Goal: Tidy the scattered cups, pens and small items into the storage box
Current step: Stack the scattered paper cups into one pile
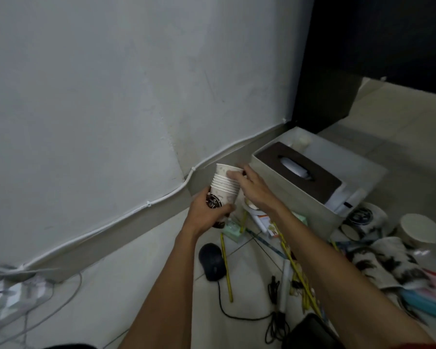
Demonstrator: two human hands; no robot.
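A stack of white paper cups [223, 183] with a dark logo is held up in front of the wall. My left hand [207, 214] grips the stack's bottom. My right hand [249, 187] rests on the top cup's rim and side. The translucent storage box [358, 170] stands on the floor to the right, with a brown-topped tissue box [297, 170] inside it. Yellow pencils [225, 263] and pens [282, 285] lie scattered on the tiles below my arms. More cups [418, 230] lie to the right of the box.
A black corded mouse [212, 258] lies on the floor near the pencils. A patterned cloth [388, 263] and coloured folders [428, 295] sit at the right. A power strip with cables [10, 295] is at the lower left. A dark cabinet [337, 84] stands behind the box.
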